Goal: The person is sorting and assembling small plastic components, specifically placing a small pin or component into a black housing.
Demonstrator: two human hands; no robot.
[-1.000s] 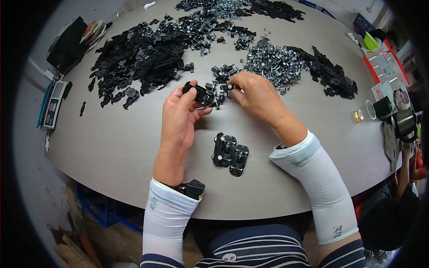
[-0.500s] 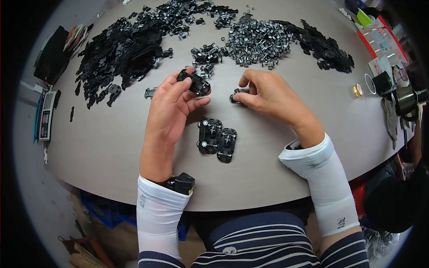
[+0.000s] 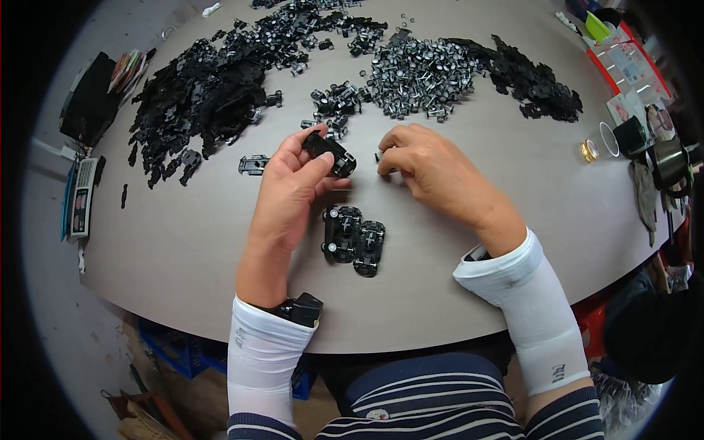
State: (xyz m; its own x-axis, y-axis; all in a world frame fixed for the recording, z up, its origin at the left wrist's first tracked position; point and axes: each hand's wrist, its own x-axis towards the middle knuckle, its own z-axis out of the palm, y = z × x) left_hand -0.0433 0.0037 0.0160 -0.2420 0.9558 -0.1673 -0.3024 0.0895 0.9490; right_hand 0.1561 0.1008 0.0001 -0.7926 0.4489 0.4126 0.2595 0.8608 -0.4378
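Two hands work over one desk (image 3: 183,249): the left hand (image 3: 290,192) and the right hand (image 3: 433,172). One black toy car base (image 3: 329,152) sits in the left hand's grip. Two finished car bases (image 3: 354,238) lie side by side below it. One single base (image 3: 253,165) lies apart. There are two big piles, one of black parts (image 3: 198,95) and one of silver wheels (image 3: 422,73), each too many to count. One calculator (image 3: 81,196) lies at the left edge.
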